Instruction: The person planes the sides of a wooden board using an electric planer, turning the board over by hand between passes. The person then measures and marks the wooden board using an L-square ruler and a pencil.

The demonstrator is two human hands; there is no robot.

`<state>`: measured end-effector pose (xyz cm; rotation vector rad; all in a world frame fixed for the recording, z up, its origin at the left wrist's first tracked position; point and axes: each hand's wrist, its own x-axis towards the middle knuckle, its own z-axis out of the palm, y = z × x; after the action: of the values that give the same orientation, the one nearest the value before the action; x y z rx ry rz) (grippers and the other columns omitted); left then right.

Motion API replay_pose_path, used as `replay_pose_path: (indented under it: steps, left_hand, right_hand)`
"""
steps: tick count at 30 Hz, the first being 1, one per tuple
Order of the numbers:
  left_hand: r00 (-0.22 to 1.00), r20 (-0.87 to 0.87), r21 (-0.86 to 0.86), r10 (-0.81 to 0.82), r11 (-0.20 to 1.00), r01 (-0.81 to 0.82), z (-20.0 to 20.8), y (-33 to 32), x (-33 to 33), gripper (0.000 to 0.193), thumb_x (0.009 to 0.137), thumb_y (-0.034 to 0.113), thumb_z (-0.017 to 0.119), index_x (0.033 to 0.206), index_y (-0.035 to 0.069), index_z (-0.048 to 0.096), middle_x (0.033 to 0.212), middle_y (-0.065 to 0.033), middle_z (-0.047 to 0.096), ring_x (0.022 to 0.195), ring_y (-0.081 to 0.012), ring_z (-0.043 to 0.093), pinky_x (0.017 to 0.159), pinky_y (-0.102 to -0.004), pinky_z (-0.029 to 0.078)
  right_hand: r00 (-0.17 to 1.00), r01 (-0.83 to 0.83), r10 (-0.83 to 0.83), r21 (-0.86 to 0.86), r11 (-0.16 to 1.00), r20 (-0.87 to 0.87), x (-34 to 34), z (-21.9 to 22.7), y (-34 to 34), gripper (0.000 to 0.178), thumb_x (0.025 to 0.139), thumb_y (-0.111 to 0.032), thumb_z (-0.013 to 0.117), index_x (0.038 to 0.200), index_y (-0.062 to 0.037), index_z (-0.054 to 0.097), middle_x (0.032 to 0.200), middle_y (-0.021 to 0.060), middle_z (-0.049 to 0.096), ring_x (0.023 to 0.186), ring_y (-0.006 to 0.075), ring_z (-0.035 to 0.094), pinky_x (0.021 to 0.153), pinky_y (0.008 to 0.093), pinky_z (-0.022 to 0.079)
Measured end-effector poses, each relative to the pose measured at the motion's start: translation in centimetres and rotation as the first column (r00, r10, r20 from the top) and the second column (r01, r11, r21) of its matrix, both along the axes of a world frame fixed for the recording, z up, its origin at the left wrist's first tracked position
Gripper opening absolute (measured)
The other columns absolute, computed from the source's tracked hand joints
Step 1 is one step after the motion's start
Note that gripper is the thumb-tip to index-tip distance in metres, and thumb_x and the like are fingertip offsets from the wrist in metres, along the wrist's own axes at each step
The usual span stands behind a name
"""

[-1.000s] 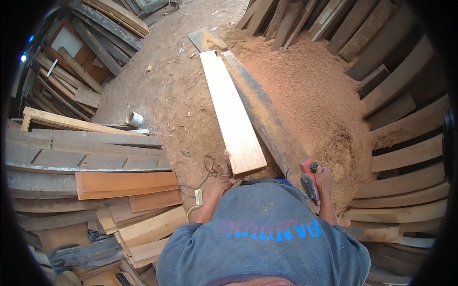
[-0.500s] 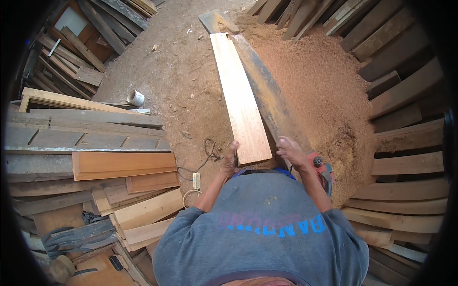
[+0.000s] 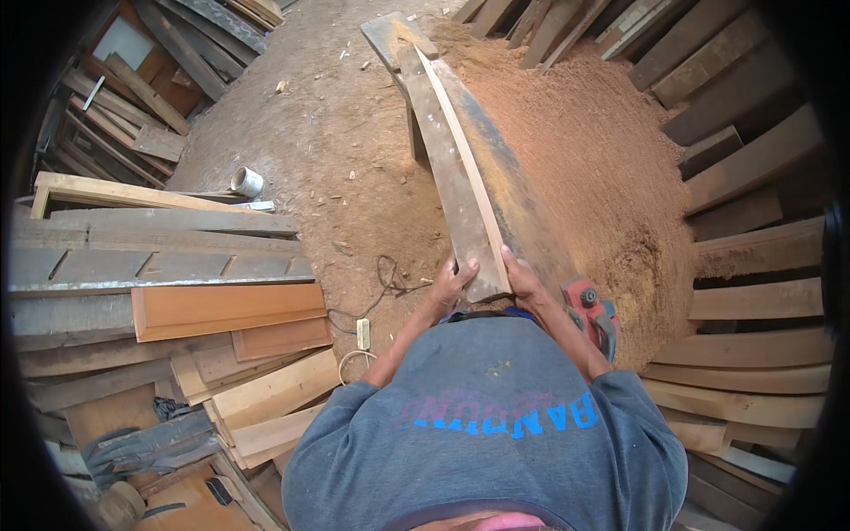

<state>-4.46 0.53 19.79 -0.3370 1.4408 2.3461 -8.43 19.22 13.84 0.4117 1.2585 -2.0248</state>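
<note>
A long wooden board [image 3: 450, 168] is tilted up on edge along the workbench [image 3: 540, 217], showing a rough greyish face to the left and a pale narrow edge on top. My left hand [image 3: 456, 285] grips its near end from the left, thumb lying on the grey face. On the other side my right hand [image 3: 524, 279] holds the same end, thumb by the pale edge. The fingers underneath are partly hidden. A red and black electric planer [image 3: 586, 301] rests just right of my right forearm, partly behind it.
Reddish shavings [image 3: 602, 168] heap along the bench's right side. Stacked planks [image 3: 177, 257] and an orange-brown panel [image 3: 230, 310] lie at left, near a white bucket [image 3: 248, 182]. A power cord [image 3: 386, 281] runs over the ground to a socket block [image 3: 363, 334]. Boards [image 3: 753, 301] line the right.
The board has turned from its pale broad face up to standing on edge, with its grey face to the left. My right hand has come in from beside it and closed on its near end.
</note>
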Motion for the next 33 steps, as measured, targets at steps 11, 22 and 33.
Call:
replay_pose_path:
  steps: [11, 22, 33]
  left_hand:
    - [0.981, 0.196, 0.315, -0.016, 0.948, -0.047, -2.2, 2.1, -2.6, 0.058, 0.095, 0.042, 0.060, 0.135, 0.000, 0.054, 0.121, -0.0160, 0.066, 0.109, -0.0300, 0.067, 0.098, -0.0452, 0.054]
    - [0.995, 0.094, 0.175, 0.037, 0.983, -0.053, -10.3, 8.3, -3.7, 0.055, 0.094, 0.027, 0.069, 0.141, 0.009, 0.047, 0.128, -0.0079, 0.060, 0.119, -0.0253, 0.060, 0.102, -0.0454, 0.051]
    - [0.993, 0.115, 0.089, -0.021, 0.996, 0.011, -16.9, 7.7, -4.8, 0.056, 0.096, 0.028, 0.068, 0.144, 0.011, 0.045, 0.131, -0.0086, 0.059, 0.122, -0.0264, 0.058, 0.105, -0.0473, 0.048]
  right_hand:
    - [0.977, -0.020, 0.129, 0.531, 0.847, -0.169, 1.4, 2.3, 1.1, 0.056, 0.108, -0.042, 0.040, 0.107, 0.0034, 0.073, 0.098, 0.0179, 0.073, 0.092, 0.0253, 0.069, 0.082, 0.0414, 0.052]
    - [0.896, 0.234, 0.053, 0.572, 0.786, -0.440, 7.8, 8.0, 14.1, 0.037, 0.104, -0.031, 0.051, 0.108, 0.0018, 0.067, 0.095, 0.0050, 0.071, 0.074, 0.0131, 0.065, 0.068, 0.0283, 0.053]
    - [0.962, -0.074, -0.269, 0.993, -0.097, 0.045, 30.5, -3.3, 38.1, 0.050, 0.087, -0.041, 0.066, 0.094, 0.0090, 0.069, 0.094, 0.0321, 0.070, 0.086, 0.0419, 0.071, 0.078, 0.0495, 0.054]
